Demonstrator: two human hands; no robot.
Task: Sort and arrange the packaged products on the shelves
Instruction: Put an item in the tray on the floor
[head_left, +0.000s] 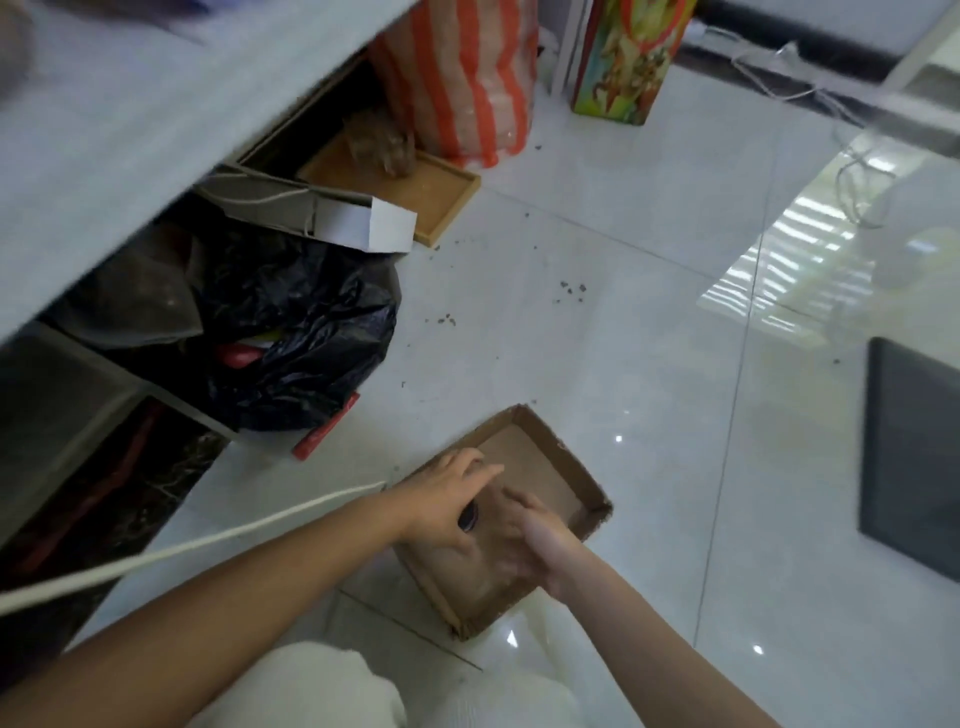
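We see a shallow cardboard tray (587, 499) lying flat on the white tiled floor (649, 364), set at a slant, with both hands inside it. The left hand (447, 499) comes in over the tray's left rim, its fingers reaching forward nearly straight. A small dark thing (467, 518) shows just under its palm, and we cannot tell whether the hand holds it. The right hand (524, 545) sits near the tray's middle, touching the left one. It is blurred, so we cannot tell how far its fingers are curled or what they have.

Along the floor's left edge runs a white shelf (130, 130). Under it sits a black bag (311, 332), with a red strip (324, 428) at the bag's foot. Farther back a wooden tray (441, 202) lies beside a striped bag (462, 78), and a colourful box (623, 57) stands near the far edge. Dark crumbs (571, 286) dot the tiles. A grey panel (914, 457) lies at the right edge.
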